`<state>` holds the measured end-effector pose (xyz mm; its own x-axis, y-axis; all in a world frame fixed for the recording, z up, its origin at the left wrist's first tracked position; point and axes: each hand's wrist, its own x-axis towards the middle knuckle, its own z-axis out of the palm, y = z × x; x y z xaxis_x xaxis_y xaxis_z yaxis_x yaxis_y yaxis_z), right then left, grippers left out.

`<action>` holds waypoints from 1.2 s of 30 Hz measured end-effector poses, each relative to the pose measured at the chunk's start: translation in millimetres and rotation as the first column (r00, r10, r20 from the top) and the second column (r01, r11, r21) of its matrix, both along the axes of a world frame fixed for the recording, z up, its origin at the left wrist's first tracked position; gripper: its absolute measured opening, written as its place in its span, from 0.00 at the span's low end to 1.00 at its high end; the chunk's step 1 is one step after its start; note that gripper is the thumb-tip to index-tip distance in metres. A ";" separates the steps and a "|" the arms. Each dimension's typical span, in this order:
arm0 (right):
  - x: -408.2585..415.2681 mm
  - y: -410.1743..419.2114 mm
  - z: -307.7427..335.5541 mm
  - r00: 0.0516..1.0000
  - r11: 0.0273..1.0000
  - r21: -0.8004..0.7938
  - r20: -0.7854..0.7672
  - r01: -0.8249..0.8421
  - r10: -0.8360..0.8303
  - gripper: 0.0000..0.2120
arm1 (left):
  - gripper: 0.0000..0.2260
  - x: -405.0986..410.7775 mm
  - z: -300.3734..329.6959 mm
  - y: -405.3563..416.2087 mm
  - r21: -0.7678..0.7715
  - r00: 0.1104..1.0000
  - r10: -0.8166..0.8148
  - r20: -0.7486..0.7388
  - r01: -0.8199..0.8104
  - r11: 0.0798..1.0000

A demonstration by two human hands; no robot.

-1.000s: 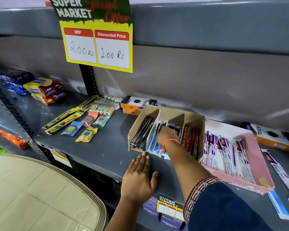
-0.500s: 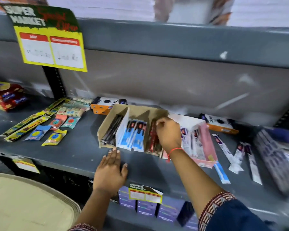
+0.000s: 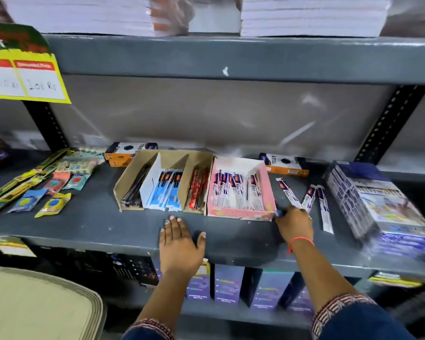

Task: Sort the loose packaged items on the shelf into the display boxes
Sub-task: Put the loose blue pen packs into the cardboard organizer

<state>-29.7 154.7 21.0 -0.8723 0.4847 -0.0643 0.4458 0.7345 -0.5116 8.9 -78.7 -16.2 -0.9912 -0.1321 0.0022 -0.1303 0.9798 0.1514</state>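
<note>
grey metal shelf [image 3: 84, 224], stationery stock, two hands at its front edge.
cardboard display box [image 3: 162, 180] at centre holds black, blue and red pen packs in three compartments; pink display box [image 3: 241, 213] touches its 3 o'clock side, filled with white packs. left hand [image 3: 179, 244] lies flat and released at 6 o'clock of the cardboard box. right hand [image 3: 295, 225], curled on a blue-tipped loose pack [image 3: 279, 212] at the pink box's 4 o'clock corner. three loose white packs [image 3: 324, 212] lie at 3 o'clock.
</note>
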 end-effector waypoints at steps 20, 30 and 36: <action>-16.1 28.8 8.3 0.989 0.941 -0.337 0.146 0.016 0.036 0.08 | 0.35 7.1 1.3 58.3 -0.027 0.996 -0.080 0.044 0.081 0.996; 41.3 36.8 10.0 0.979 0.414 -0.908 -0.141 -0.069 -0.146 0.15 | 0.35 5.7 3.7 58.4 -0.069 0.993 -0.091 0.073 0.096 0.993; 69.0 20.6 2.7 0.961 0.302 -0.935 -0.236 -0.186 -0.141 0.14 | 0.35 6.7 4.7 56.5 -0.069 0.992 -0.097 0.085 0.103 0.992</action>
